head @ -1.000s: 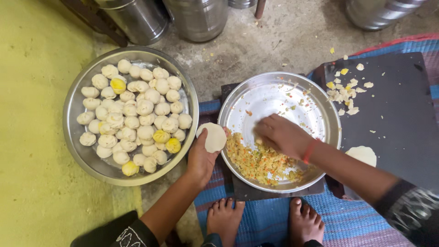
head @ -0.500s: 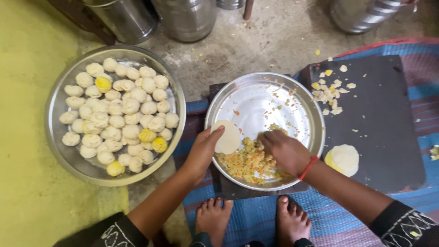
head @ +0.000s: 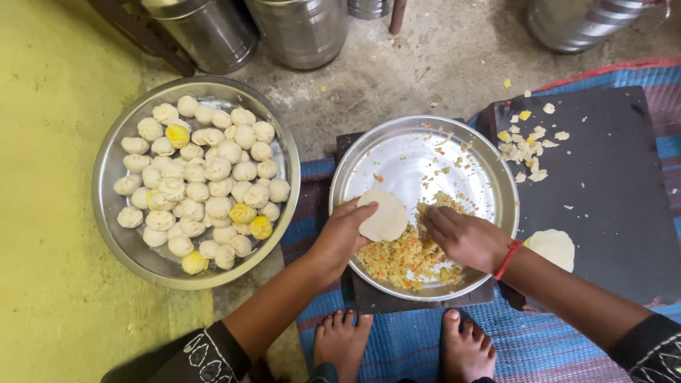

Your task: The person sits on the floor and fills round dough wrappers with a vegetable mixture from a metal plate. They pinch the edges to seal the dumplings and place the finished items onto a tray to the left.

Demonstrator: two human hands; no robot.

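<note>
We note a round dough wrapper (head: pixel 383 216) at the centre of the frame, lying flat on the fingers of the left hand (head: pixel 344 237), held over the lower left of a steel plate (head: pixel 489 167); it looks pale, thin, smooth, and bare of filling. Just right of it, the right hand (head: pixel 464 237) rests with fingers curled and closed into the vegetable filling (head: pixel 408 255), a crumbly orange-yellow heap on the lower part of the plate; a red thread (head: pixel 508 258) circles that wrist.

Risk, as we judge it: the wrapper is thin and only cupped from below, so too large a pinch of filling could tear it or spill over its edge; loose crumbs could also drop off the plate's rim onto the dark board (head: pixel 603 198) beneath.

Further out: a second flattened wrapper (head: pixel 555 248) lies on the dark board at right centre; dough scraps (head: pixel 525 145) scatter at the board's upper left. At the left of the frame, a large steel basin (head: pixel 113 159) holds many pleated dumplings (head: pixel 213 177), mostly white, a few yellow. Steel canisters (head: pixel 301 28) stand along the top edge; bare feet (head: pixel 468 347) show at the bottom on a blue striped mat (head: pixel 553 347).
</note>
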